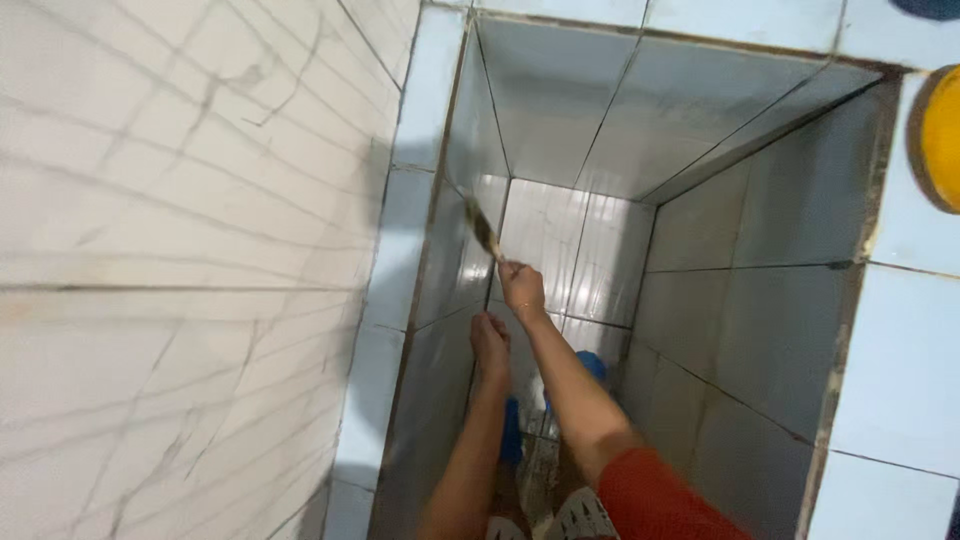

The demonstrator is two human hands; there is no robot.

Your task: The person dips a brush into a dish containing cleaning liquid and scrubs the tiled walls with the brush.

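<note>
At nine o'clock, white tiled wall point(180, 250) (grey veining) fills our left. Centre: we stand inside tiled tank point(740, 300). Our left hand point(490, 345) lies flat, fingers together, against tank's left wall. At one o'clock from it, our right hand point(522, 288) grips brush point(482, 228), bristles against same wall. At three o'clock, yellow object point(942, 135) sits on rim.

The pale tiled floor point(575, 235) lies at the bottom of a deep tiled basin; blue footwear point(592, 365) stands on it near its lower edge.
</note>
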